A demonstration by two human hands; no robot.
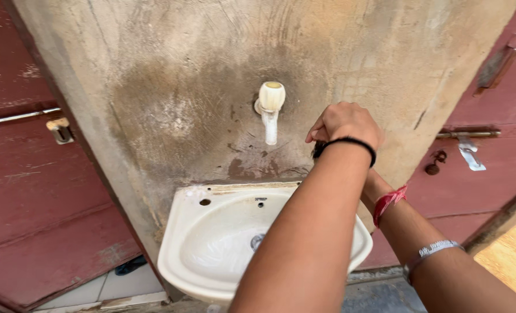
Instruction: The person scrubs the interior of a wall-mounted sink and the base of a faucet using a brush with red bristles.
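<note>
Head view: the left hand [345, 123] is held up in front of a stained cement wall [171, 87], and its fingers [317, 133] are curled shut, knuckles toward the camera. Whether anything is gripped inside them cannot be told. A black band [350, 142] is worn at that wrist. The right forearm [426, 243], marked by a red thread [388, 200] and a silver bracelet [434, 250], is crossed beneath the left one, and the right hand is hidden behind it, so the state of its fingers cannot be told.

A cream plastic tap [269, 110] is fixed to the wall near the curled fingers, to their left and at about their height. No water is seen coming from its spout. A white wash basin [177, 243] is mounted below the fingers and to their left, with its drain partly covered by the left forearm. Dark red doors [32, 191] are seen on both sides of the wall.

As a judgement, the hands are brought together above the basin, beside the closed tap. For the tap to be worked, the curled fingers would have to be opened and carried leftward onto its round head.
</note>
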